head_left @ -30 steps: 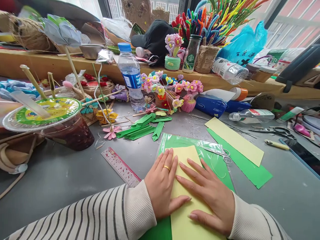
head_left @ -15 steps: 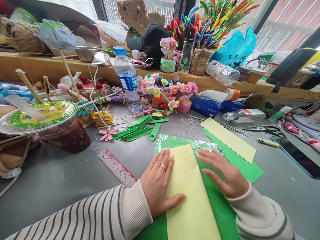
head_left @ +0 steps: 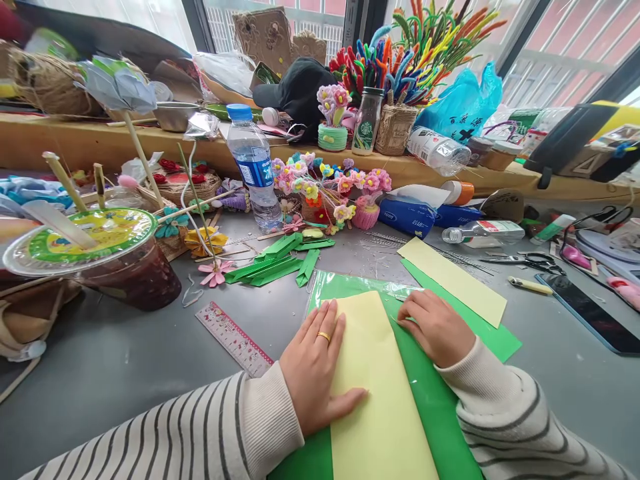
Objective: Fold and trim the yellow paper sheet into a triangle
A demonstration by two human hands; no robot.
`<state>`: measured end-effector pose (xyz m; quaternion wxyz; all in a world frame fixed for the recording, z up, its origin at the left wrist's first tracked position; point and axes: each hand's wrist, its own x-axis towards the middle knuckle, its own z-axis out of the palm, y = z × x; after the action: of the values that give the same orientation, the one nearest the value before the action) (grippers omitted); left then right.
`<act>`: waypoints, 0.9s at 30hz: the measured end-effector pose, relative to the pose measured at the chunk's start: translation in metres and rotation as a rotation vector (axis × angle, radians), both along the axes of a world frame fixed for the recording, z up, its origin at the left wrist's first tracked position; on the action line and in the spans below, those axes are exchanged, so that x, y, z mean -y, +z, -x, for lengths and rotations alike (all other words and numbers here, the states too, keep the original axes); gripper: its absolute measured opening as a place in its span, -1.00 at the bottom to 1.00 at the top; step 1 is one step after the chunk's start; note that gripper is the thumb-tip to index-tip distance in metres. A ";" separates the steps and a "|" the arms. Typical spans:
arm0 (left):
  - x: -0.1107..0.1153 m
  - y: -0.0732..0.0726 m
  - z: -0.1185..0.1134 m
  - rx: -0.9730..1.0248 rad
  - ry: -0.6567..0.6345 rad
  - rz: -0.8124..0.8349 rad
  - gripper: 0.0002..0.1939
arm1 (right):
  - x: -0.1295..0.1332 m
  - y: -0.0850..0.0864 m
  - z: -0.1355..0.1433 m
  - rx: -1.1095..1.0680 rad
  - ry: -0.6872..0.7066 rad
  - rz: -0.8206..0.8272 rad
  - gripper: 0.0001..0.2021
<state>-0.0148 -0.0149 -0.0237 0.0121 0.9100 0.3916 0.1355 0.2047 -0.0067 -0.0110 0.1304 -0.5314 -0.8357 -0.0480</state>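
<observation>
My left hand [head_left: 316, 367] lies flat with its fingers stretched out on the left edge of a folded pale yellow paper [head_left: 377, 393]. Beneath that paper are green sheets [head_left: 430, 393] in a clear plastic sleeve. My right hand [head_left: 435, 327] is over the green sheets, just right of the yellow paper's upper edge. Its fingers are curled with thumb and fingertips brought together; what they pinch, if anything, is too small to make out.
A pink ruler [head_left: 234, 339] lies left of my left hand. Folded green strips [head_left: 273, 261], a water bottle [head_left: 254, 170] and a lidded drink cup [head_left: 130, 267] stand beyond. Scissors [head_left: 537, 261], a pen-like tool [head_left: 530, 286] and a phone [head_left: 590, 313] lie on the right.
My right hand has gone from spread fingers to a curled, pinched shape, shifting slightly left. The left hand stays flat on the yellow paper. The view has tilted slightly.
</observation>
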 end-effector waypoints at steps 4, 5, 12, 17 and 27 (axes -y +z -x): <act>0.000 0.000 0.000 -0.007 0.001 0.009 -0.15 | 0.017 -0.002 -0.030 0.028 -0.037 0.030 -0.86; 0.000 0.000 0.000 -0.012 0.001 0.011 -0.15 | 0.021 -0.003 -0.038 0.023 -0.046 0.029 -0.86; 0.000 0.000 0.001 0.003 0.003 0.007 -0.16 | 0.036 0.001 -0.046 0.073 -0.314 -0.115 -0.66; 0.000 -0.001 0.001 0.005 0.000 -0.003 -0.16 | 0.037 0.016 -0.002 0.049 -0.174 -0.236 -0.68; 0.001 -0.004 0.000 0.005 0.012 0.001 -0.20 | 0.021 -0.014 0.049 0.100 0.201 0.072 -0.32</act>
<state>-0.0149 -0.0156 -0.0277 0.0129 0.9074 0.3970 0.1375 0.1556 -0.0280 -0.0250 0.0737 -0.4460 -0.8914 -0.0310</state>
